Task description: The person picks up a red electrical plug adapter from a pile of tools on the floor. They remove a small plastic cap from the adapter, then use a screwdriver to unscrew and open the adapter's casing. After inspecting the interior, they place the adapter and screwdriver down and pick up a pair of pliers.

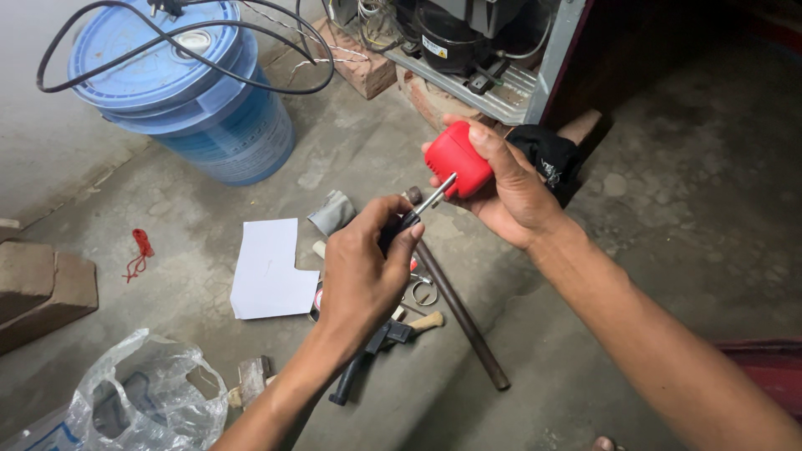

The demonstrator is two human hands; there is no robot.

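Note:
My right hand (514,196) grips a small red plastic part (458,159), thumb over its top. My left hand (361,276) is closed around the dark handle of a screwdriver (422,209). Its metal shaft points up and to the right, and the tip touches the lower left of the red part. Both hands are held above a concrete floor (652,250).
A rusty metal rod (464,313), a hammer (388,334), metal rings (422,291), a white paper sheet (269,269) and a grey rag (334,211) lie below. A blue drum (196,92) with a black cable stands far left. A black compressor (451,38) sits behind. Bricks (42,288) and a plastic bag (142,397) are left.

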